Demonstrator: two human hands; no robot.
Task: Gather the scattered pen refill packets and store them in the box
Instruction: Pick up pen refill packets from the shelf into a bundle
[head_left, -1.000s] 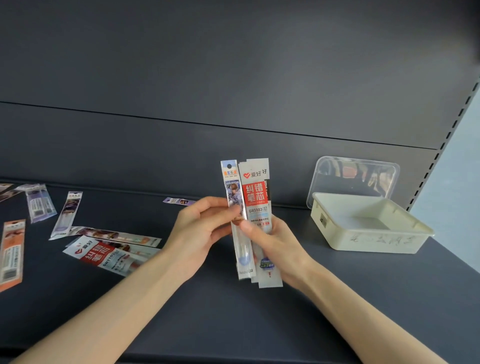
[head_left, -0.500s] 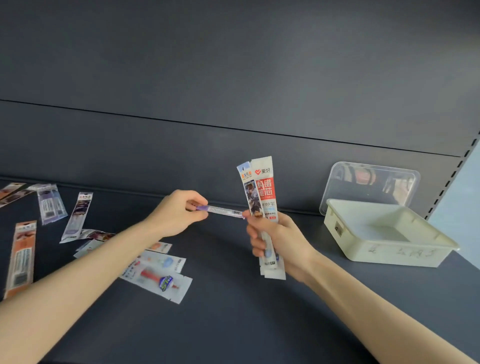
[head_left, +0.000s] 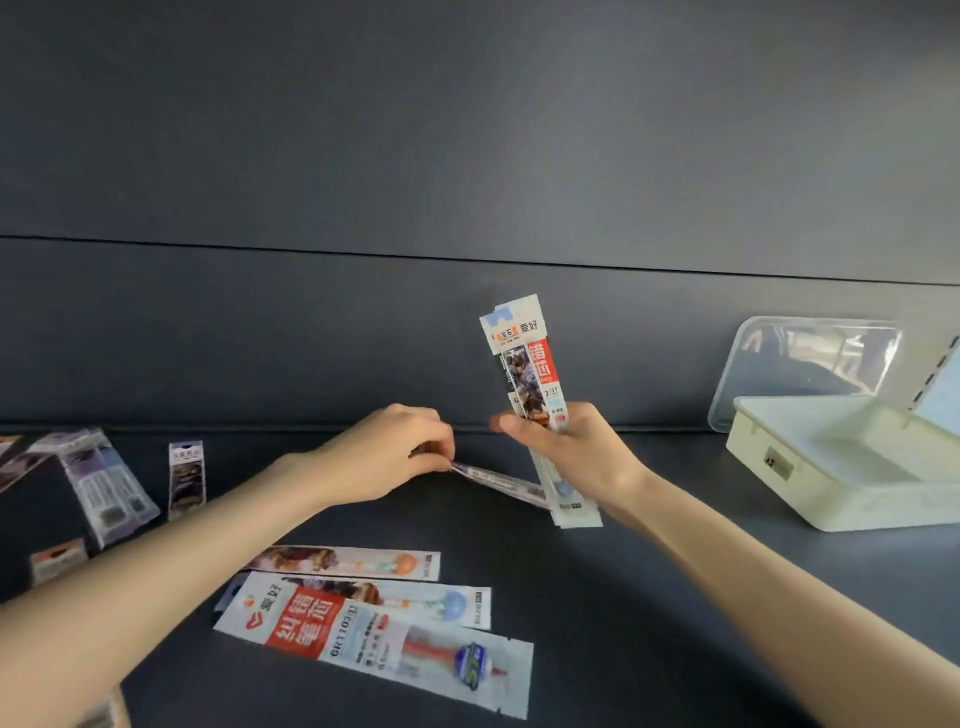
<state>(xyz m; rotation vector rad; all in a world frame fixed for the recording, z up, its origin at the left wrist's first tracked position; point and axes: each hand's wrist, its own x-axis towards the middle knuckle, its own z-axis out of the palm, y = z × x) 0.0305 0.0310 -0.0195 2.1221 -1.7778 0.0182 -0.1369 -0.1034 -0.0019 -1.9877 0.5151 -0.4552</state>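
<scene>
My right hand (head_left: 569, 452) grips an upright bundle of refill packets (head_left: 527, 374), red-and-white print facing me. My left hand (head_left: 384, 449) pinches one end of a thin packet (head_left: 498, 480) whose other end reaches the bottom of the bundle. Three packets lie flat in front of me on the dark shelf: a red-and-white one (head_left: 374, 642), a blue-tipped one (head_left: 410, 597) and an orange-tipped one (head_left: 353, 561). Several more packets (head_left: 106, 480) lie at the left. The cream box (head_left: 852, 467) stands open at the right.
The box's clear lid (head_left: 800, 364) leans against the dark back panel behind it. A perforated shelf upright (head_left: 935, 374) runs along the right edge. More packet ends show at the lower left corner (head_left: 104, 714).
My left hand has lowered the thin packet from level with the bundle's middle to its bottom end. The view has shifted left and closer, so more flat packets show below.
</scene>
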